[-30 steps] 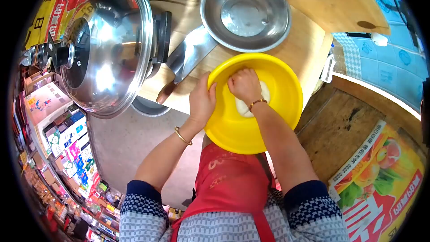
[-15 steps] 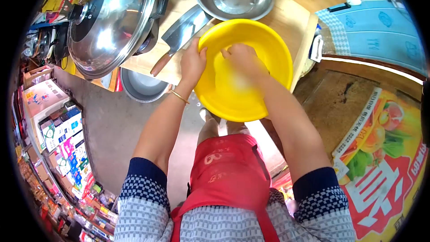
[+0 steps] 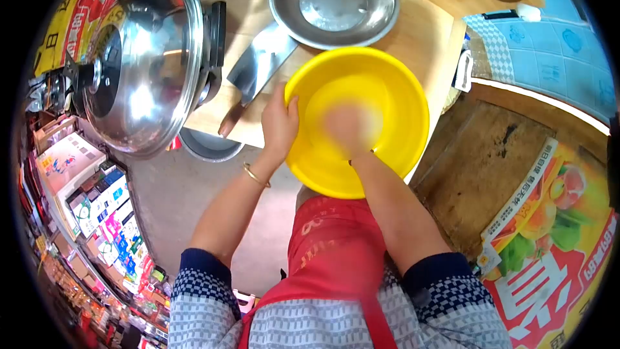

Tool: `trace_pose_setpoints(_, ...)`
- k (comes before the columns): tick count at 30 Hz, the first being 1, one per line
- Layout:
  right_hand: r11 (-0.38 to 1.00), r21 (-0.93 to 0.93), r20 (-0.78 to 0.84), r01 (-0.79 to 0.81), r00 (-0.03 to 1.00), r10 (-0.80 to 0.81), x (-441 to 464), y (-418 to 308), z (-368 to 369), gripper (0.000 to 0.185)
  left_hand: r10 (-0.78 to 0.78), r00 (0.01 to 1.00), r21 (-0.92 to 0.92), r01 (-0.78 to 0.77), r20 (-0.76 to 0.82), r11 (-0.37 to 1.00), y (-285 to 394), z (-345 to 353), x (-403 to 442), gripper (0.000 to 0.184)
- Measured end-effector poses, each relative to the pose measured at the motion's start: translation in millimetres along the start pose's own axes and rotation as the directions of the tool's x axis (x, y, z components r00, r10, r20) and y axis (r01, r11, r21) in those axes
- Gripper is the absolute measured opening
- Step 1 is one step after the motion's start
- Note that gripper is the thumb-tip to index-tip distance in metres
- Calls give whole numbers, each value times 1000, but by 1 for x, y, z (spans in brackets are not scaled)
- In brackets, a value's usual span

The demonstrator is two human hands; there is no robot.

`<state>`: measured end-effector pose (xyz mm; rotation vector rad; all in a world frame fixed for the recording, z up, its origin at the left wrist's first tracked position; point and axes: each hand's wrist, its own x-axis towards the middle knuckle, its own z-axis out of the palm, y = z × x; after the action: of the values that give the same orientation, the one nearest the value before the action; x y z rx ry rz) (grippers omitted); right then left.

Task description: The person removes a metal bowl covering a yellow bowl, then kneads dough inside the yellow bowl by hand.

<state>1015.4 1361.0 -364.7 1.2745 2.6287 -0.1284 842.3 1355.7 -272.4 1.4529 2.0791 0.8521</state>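
A yellow plastic basin sits at the front edge of the wooden worktop, just above the red apron. My left hand grips the basin's left rim, thumb inside and fingers outside. Down in the basin is my right hand, smeared by motion, so its fingers cannot be made out. Something pale shows blurred beside it; its kind cannot be told. A cleaver with a wooden handle lies on the worktop to the left of the basin. Touching or close behind the basin stands a shallow steel bowl.
On the left stands a large pan with a shiny domed lid. A grey metal pot is lower down, beneath the worktop. A wooden surface and a printed yellow-red sheet lie at right. Boxed goods line the left.
The camera view has shifted, so the basin sits slightly lower in the picture. My right hand has moved within the basin and is more blurred. My left hand stays on the rim.
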Motion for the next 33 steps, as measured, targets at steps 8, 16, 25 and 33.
trace_pose_setpoints(8, 983, 177, 141, 47, 987, -73, 41, 1, -52, 19, -107, 993, -90, 112, 54, 990, 4, -4, 4, 25)
trace_pose_setpoints(16, 938, 348, 240, 5, 966, -94, 62, -1, -62, 25, -77, 994, -101, 85, 72, 991, 2, -5, 4, 27)
trace_pose_setpoints(25, 949, 295, 152, 115, 975, -165, 72, -6, -49, 26, 44, 999, 15, -44, 8, 999, -10, 1, 2, 30)
trace_pose_setpoints(33, 927, 365, 45, 91, 992, -115, 34, 16, -100, 28, 2, 999, 82, 2, -48, 997, -14, 7, -4, 30)
